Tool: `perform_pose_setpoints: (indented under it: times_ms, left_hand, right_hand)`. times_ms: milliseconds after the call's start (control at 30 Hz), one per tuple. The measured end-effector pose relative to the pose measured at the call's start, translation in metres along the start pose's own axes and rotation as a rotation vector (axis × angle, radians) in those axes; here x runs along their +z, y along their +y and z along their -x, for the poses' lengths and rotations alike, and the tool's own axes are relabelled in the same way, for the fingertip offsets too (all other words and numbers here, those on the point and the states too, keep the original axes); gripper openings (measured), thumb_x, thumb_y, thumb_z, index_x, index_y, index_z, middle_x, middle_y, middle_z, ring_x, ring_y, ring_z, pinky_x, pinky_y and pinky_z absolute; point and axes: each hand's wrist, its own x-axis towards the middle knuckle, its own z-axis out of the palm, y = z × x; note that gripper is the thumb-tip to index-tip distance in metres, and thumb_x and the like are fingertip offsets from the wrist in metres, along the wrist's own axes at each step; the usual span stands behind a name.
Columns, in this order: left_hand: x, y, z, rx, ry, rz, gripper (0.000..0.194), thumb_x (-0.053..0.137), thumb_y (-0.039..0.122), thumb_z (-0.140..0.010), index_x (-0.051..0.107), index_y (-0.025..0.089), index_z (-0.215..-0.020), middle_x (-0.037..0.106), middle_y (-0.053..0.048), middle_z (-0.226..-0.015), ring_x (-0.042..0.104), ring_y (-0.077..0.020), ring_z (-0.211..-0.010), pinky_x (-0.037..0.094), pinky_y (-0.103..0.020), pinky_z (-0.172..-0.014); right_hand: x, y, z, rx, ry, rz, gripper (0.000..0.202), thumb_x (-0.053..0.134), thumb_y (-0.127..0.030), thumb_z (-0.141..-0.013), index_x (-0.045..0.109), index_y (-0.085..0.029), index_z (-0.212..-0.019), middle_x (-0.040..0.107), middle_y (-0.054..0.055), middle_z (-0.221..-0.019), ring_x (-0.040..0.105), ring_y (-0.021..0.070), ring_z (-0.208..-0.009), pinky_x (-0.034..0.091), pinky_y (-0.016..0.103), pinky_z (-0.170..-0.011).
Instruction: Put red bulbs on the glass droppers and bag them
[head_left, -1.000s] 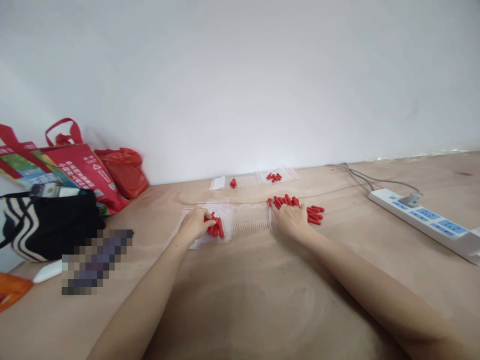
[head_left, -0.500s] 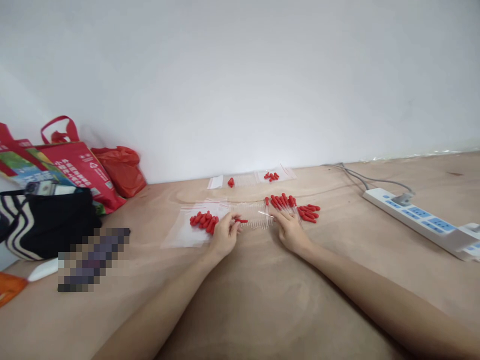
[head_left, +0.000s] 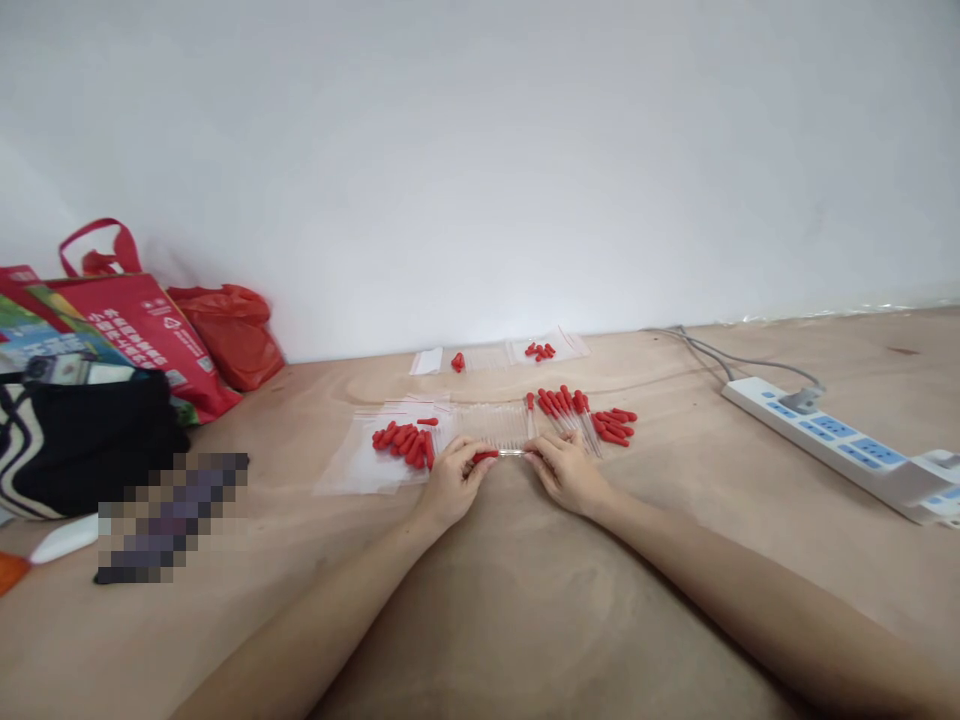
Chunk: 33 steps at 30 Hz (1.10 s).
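Observation:
Between the fingers of my left hand (head_left: 451,483) is a red rubber bulb (head_left: 484,456), lying sideways. My right hand (head_left: 568,474) pinches a clear glass dropper tube (head_left: 512,453), whose left end meets the bulb; how far it sits inside cannot be made out. Behind the hands lies a row of clear tubes (head_left: 491,422). Left of them, loose red bulbs (head_left: 405,442) rest on clear zip bags (head_left: 352,460). Droppers with red bulbs on their tubes (head_left: 561,402) lie just beyond my right hand, beside more red bulbs (head_left: 613,425).
Near the wall lie a bag with red bulbs (head_left: 540,351) and another small red cluster (head_left: 457,362). A white power strip (head_left: 840,440) with a grey cable is at right. Red bags (head_left: 142,330) and a black striped bag (head_left: 90,425) stand at left.
My hands have come together in front of the tube row. The tube's end now meets the red bulb; before, the two were apart. The view has shifted slightly.

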Motion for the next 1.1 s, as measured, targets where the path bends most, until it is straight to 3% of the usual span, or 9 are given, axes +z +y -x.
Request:
perform_pose_setpoints:
  times_ms: [200, 567, 1100]
  left_hand:
    - [-0.004, 0.003, -0.001, 0.126, 0.023, -0.077, 0.012, 0.049, 0.021, -0.082, 0.06, 0.018, -0.083, 0.064, -0.003, -0.081, 0.058, -0.0157, -0.08, 0.045, -0.029, -0.072]
    - [-0.004, -0.001, 0.0, 0.168, -0.035, -0.098, 0.016, 0.047, 0.024, -0.083, 0.06, 0.018, -0.077, 0.066, -0.002, -0.072, 0.06, -0.015, -0.07, 0.042, -0.029, -0.068]
    - [-0.005, 0.011, 0.003, 0.284, -0.094, -0.238, 0.014, 0.043, 0.021, -0.084, 0.056, 0.018, -0.079, 0.064, -0.002, -0.075, 0.057, -0.015, -0.072, 0.036, -0.034, -0.081]
  right_hand:
    - [0.0, 0.001, 0.001, -0.061, -0.002, -0.014, 0.016, 0.039, -0.019, -0.086, 0.055, -0.019, -0.086, 0.062, 0.002, -0.079, 0.053, 0.0128, -0.07, 0.026, 0.03, -0.074]
    - [0.001, 0.008, -0.005, -0.125, -0.031, -0.04, 0.019, 0.042, -0.019, -0.084, 0.061, -0.019, -0.084, 0.063, 0.002, -0.076, 0.053, 0.0116, -0.068, 0.024, 0.03, -0.075]
    - [-0.004, -0.005, -0.004, -0.195, -0.043, 0.071, 0.022, 0.038, -0.018, -0.083, 0.06, -0.017, -0.079, 0.061, 0.001, -0.068, 0.046, 0.0115, -0.059, 0.021, 0.031, -0.07]
